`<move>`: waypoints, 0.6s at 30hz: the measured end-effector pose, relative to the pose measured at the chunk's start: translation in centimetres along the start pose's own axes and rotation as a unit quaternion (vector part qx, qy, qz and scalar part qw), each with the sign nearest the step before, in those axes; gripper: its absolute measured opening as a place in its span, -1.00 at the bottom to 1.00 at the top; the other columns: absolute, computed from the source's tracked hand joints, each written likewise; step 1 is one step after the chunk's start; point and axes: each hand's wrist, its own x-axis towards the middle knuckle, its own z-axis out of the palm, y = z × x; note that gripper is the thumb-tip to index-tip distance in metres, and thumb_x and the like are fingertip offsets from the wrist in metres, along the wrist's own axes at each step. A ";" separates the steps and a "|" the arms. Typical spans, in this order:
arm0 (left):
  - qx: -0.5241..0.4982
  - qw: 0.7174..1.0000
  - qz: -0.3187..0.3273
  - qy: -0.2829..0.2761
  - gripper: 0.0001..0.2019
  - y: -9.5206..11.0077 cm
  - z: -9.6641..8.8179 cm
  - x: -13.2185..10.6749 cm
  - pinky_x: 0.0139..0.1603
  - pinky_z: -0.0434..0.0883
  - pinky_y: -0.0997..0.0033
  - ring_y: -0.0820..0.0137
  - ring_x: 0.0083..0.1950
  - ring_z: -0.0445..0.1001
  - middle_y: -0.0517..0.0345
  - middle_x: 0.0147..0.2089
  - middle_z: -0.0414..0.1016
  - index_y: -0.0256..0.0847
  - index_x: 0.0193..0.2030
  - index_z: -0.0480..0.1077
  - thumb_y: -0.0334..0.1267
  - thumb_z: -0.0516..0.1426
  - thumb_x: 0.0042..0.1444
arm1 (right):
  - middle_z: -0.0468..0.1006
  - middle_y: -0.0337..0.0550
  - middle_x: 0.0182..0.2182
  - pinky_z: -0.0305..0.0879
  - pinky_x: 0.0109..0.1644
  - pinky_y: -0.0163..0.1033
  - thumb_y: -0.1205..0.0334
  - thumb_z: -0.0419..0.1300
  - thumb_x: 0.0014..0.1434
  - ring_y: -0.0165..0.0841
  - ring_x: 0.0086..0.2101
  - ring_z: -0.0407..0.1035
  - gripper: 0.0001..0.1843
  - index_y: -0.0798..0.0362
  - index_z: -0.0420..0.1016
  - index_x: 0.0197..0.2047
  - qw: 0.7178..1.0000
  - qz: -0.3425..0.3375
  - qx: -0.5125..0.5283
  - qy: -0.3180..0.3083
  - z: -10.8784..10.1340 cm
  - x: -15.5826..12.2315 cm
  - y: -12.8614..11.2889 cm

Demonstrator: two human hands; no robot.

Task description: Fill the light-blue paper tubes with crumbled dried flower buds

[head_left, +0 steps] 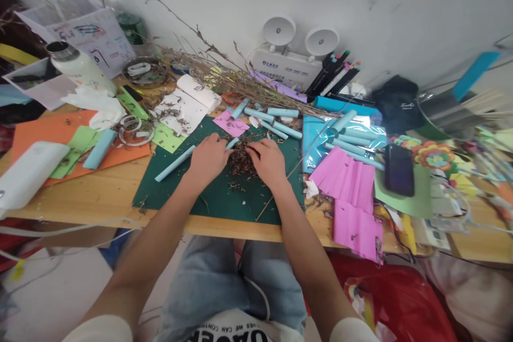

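Observation:
On the dark green cutting mat (224, 197) lies a small heap of dried plant bits (241, 160). My left hand (208, 157) rests at the heap's left side, fingers curled, with a short light-blue paper roll (232, 143) poking out past its fingertips. On the right of the heap, my right hand (267, 161) has its fingers bent down into the dried bits. A long light-blue paper roll (175, 163) lies on the mat left of my left hand. A pink paper square (231, 123) sits just beyond the heap.
Dry twigs (224, 72) lie across the back. Several blue rolls (280, 120) and a cyan sheet (316, 139) are behind right. Pink folded paper (348, 192), a phone (399, 169), a white bottle (78, 64), orange paper (48, 128) and tape rolls (134, 131) crowd the wooden table.

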 end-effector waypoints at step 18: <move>-0.147 0.987 -0.054 0.043 -0.93 -1.4 0.5 0.9 -0.14 0.38 0.25 0.17 -0.18 0.52 -0.01 -0.24 0.53 -0.20 -0.17 0.32 -0.28 0.08 0.24 | 0.61 -0.13 -0.29 0.38 -0.10 -0.18 0.20 0.12 0.27 -0.27 -0.24 0.47 -0.84 0.01 0.54 -0.23 0.985 0.020 0.126 0.115 0.1 -0.1 0.2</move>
